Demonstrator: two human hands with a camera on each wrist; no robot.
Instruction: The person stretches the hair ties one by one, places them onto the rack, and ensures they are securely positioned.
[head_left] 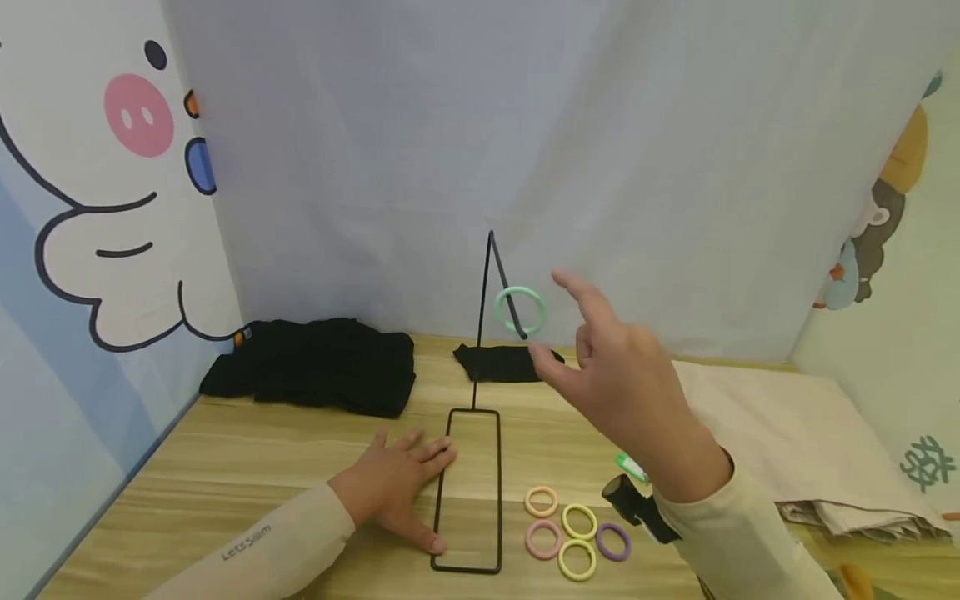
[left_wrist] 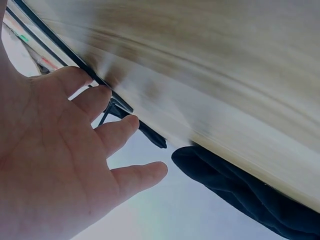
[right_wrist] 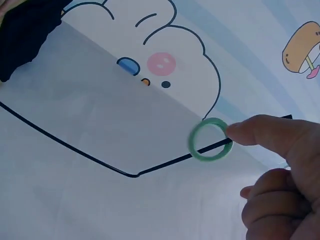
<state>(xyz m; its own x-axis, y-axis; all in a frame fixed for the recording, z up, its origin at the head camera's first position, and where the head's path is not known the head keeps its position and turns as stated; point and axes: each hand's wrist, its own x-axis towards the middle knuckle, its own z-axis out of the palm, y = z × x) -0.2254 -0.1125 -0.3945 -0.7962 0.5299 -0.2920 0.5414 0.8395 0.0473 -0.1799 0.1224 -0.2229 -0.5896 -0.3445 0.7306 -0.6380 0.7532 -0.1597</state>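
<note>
A black wire stand (head_left: 480, 333) has a rectangular base on the table and a tall post that bends into a slanting arm. On that arm hangs a mint green ring (head_left: 521, 310), with the rod passing through it. My right hand (head_left: 626, 375) is raised just right of the ring, thumb and index finger spread apart and the other fingers folded. In the right wrist view, a fingertip (right_wrist: 237, 132) overlaps the edge of the green ring (right_wrist: 192, 142). My left hand (head_left: 401, 483) rests with spread fingers at the left side of the base, fingertips over its wire.
Right of the base lie several rings: orange (head_left: 541, 489), pink (head_left: 543, 556), yellow (head_left: 577, 577) and purple (head_left: 614, 558). A green-edged item (head_left: 632, 467) is partly behind my right wrist. Black cloth (head_left: 315, 367), a smaller black piece (head_left: 498, 364) and beige cloth (head_left: 780, 442) lie further back.
</note>
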